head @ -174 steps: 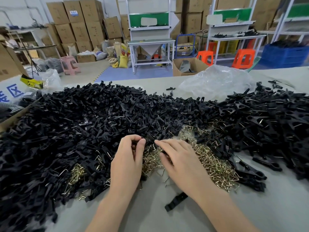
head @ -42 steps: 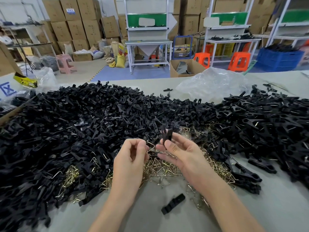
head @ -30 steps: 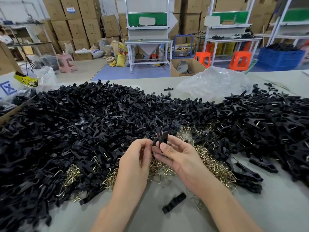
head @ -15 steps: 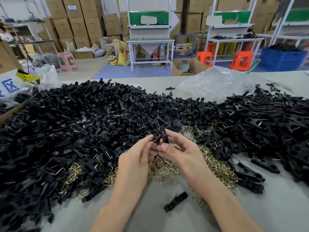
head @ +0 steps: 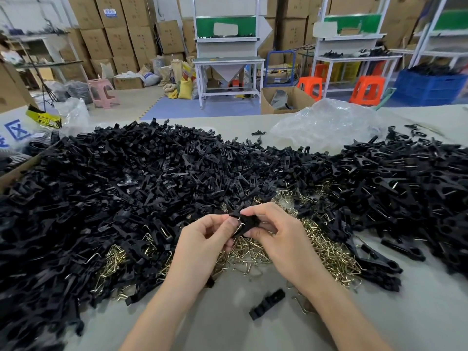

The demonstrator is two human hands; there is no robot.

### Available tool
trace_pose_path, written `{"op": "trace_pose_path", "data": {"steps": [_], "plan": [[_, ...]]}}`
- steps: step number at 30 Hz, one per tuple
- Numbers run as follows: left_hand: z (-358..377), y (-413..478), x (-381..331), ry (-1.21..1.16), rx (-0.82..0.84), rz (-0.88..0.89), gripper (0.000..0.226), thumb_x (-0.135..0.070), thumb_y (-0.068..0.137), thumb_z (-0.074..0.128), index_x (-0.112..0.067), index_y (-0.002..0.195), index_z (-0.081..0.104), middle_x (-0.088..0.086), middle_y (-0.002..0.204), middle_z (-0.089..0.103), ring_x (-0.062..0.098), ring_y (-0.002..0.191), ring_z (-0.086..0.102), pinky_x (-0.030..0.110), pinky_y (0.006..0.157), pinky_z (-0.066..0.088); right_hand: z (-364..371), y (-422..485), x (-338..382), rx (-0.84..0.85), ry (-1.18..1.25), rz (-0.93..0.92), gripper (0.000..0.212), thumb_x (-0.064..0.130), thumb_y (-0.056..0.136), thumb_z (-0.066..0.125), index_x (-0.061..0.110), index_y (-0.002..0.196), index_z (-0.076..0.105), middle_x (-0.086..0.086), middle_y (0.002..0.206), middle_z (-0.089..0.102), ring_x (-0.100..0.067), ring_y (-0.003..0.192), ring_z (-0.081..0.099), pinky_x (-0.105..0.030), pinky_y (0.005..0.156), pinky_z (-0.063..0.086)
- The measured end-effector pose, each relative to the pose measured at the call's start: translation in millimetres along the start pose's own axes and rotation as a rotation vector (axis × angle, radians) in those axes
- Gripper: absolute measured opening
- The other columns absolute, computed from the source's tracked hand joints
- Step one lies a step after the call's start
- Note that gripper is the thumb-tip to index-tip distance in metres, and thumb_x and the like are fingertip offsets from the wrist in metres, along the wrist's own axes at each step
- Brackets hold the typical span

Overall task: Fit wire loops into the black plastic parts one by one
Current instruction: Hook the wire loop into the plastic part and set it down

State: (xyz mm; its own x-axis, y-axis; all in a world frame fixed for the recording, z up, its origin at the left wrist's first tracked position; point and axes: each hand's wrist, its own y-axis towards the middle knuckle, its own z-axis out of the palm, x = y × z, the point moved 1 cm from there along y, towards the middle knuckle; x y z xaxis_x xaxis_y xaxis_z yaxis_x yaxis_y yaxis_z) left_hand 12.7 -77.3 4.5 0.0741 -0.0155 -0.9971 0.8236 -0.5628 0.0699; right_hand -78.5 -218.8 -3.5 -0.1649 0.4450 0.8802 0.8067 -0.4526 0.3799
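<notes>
In the head view, both hands met just above the brass-coloured heap of wire loops [head: 326, 247] on the grey table [head: 228, 325]. The right hand [head: 281, 234] gripped a black plastic part [head: 247, 221] between curled thumb and fingers. The left hand [head: 202, 239] pinched a wire loop [head: 238, 225] against the part's left end. The loop touched the part, though how far it was seated could not be told.

The step seemed to be the seating itself. It would probably go best with the right hand holding the part rigid while the left fed the wire's ends squarely into the opening. A skewed push could spring the wire out. A large pile of black parts [head: 126, 186] lay beyond, and one loose black part [head: 267, 304] lay near the wrists.
</notes>
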Motion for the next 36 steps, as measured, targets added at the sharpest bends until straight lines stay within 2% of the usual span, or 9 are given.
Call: {"op": "trace_pose_path", "data": {"steps": [8,14,16,20,25,29,31,33,36], "plan": [[-6.9,1.1,-2.2,0.12,0.058,0.017,0.011,-0.031,0.092,0.07,-0.031,0.083,0.075,-0.003,0.059,0.063,0.006,0.057,0.053,0.015,0.056,0.041,-2.2,-0.9,-0.7,0.025,-0.034,-0.052,0.048,-0.004,0.085,0.074,0.04,0.105,0.072,0.021,0.11,0.068,-0.001,0.098,0.07,-0.01,0.086,0.051],[-3.4,0.2,3.3,0.143,0.015,0.033,0.012,-0.028,0.092,0.071,-0.031,0.081,0.074,-0.005,0.056,0.061,0.002,0.046,0.044,0.011,0.044,0.034,-1.8,-1.8,-4.3,0.057,-0.199,-0.1,0.038,0.005,0.089,0.073,0.032,0.116,0.071,0.02,0.111,0.065,-0.004,0.103,0.068,-0.022,0.093,0.053],[-3.9,0.2,4.0,0.137,0.017,0.032,0.003,-0.029,0.091,0.072,-0.031,0.089,0.074,-0.004,0.057,0.062,0.003,0.047,0.046,0.012,0.048,0.037,-1.3,-1.7,-4.1,0.062,-0.235,-0.111,0.036,0.008,0.089,0.074,0.03,0.118,0.07,0.02,0.11,0.065,-0.004,0.103,0.067,-0.024,0.093,0.052],[-4.6,0.6,0.5,-0.063,0.117,-0.038,0.03,-0.039,0.081,0.076,-0.03,0.11,0.074,0.003,0.078,0.064,0.012,0.066,0.057,0.026,0.07,0.049,-1.4,-2.8,0.0,0.076,-0.161,-0.091,0.037,0.01,0.087,0.076,0.036,0.114,0.072,0.021,0.108,0.068,-0.005,0.107,0.064,-0.017,0.094,0.046],[6.9,-4.3,-3.4,-0.314,0.226,-0.138,0.042,-0.037,0.078,0.07,-0.014,0.112,0.073,0.016,0.107,0.072,0.014,0.072,0.058,0.025,0.062,0.052,7.5,-5.5,10.5,0.102,0.003,-0.011,0.043,0.012,0.083,0.077,0.047,0.107,0.073,0.023,0.109,0.069,0.002,0.109,0.058,-0.004,0.091,0.037],[8.5,-7.2,-6.5,-0.328,0.333,-0.206,0.049,-0.034,0.087,0.073,-0.009,0.126,0.058,0.014,0.087,0.063,0.017,0.067,0.058,0.032,0.058,0.053,8.5,-8.7,12.1,0.133,0.002,-0.022,0.059,0.004,0.083,0.073,0.057,0.108,0.069,0.032,0.118,0.064,0.006,0.117,0.052,-0.005,0.091,0.041],[7.4,-8.2,-6.5,-0.287,0.376,-0.226,0.05,-0.033,0.085,0.072,-0.012,0.126,0.052,0.014,0.08,0.061,0.021,0.065,0.059,0.034,0.055,0.051,9.6,-11.3,9.3,0.171,0.024,0.007,0.062,0.0,0.086,0.07,0.059,0.105,0.069,0.036,0.114,0.056,0.006,0.107,0.057,-0.005,0.079,0.049],[8.1,-9.0,-5.7,-0.238,0.409,-0.223,0.056,-0.039,0.079,0.071,-0.011,0.122,0.051,0.016,0.079,0.061,0.024,0.065,0.059,0.034,0.053,0.05,9.0,-12.3,6.9,0.173,-0.009,0.007,0.06,0.001,0.09,0.069,0.059,0.106,0.068,0.032,0.113,0.052,0.005,0.105,0.059,-0.005,0.075,0.05],[11.1,-10.6,-4.7,-0.214,0.43,-0.213,0.061,-0.043,0.076,0.071,-0.008,0.121,0.051,0.017,0.081,0.063,0.025,0.066,0.062,0.033,0.053,0.05,7.2,-11.1,7.5,0.174,-0.027,-0.035,0.056,0.003,0.089,0.067,0.056,0.109,0.069,0.033,0.111,0.052,0.002,0.112,0.056,-0.012,0.081,0.053]]}}
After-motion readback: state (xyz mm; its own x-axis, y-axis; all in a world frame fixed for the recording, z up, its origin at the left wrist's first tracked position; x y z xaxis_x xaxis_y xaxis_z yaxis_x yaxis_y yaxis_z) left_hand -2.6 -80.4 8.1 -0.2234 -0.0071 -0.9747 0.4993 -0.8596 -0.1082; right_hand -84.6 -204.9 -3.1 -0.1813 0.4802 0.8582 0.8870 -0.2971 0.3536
